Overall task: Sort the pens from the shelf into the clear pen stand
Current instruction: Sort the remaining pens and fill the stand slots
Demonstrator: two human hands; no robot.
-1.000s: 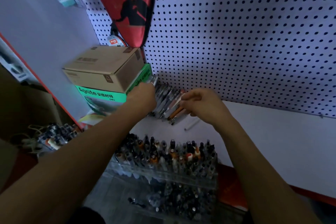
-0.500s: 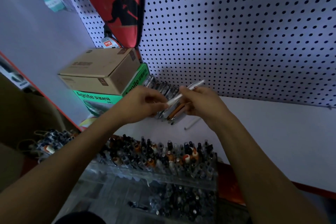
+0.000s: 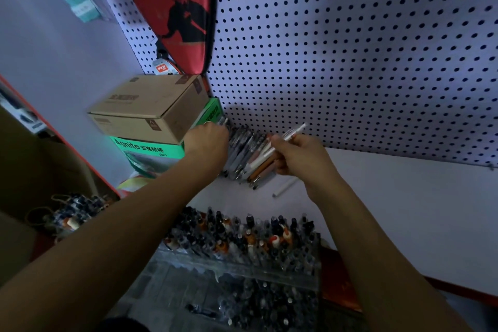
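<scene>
White shelf point(image 3: 404, 197) under pegboard point(image 3: 350, 48), pens point(image 3: 244, 153) heaped at its back. Right hand point(image 3: 299, 155) gripping a white pen point(image 3: 293, 132). Left hand point(image 3: 207, 143) on the heap's left end, grip unclear. Clear stand point(image 3: 242, 259) in front, crammed with pens.

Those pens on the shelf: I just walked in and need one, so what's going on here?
A person is sorting them. The right hand holds a small bunch of pens, one white pen sticking up toward the pegboard. The left hand reaches into the pile of pens lying by the stacked boxes; whether it grips one is hidden. The clear pen stand, already crowded, sits nearer the person. One white pen lies loose on the shelf.
</scene>
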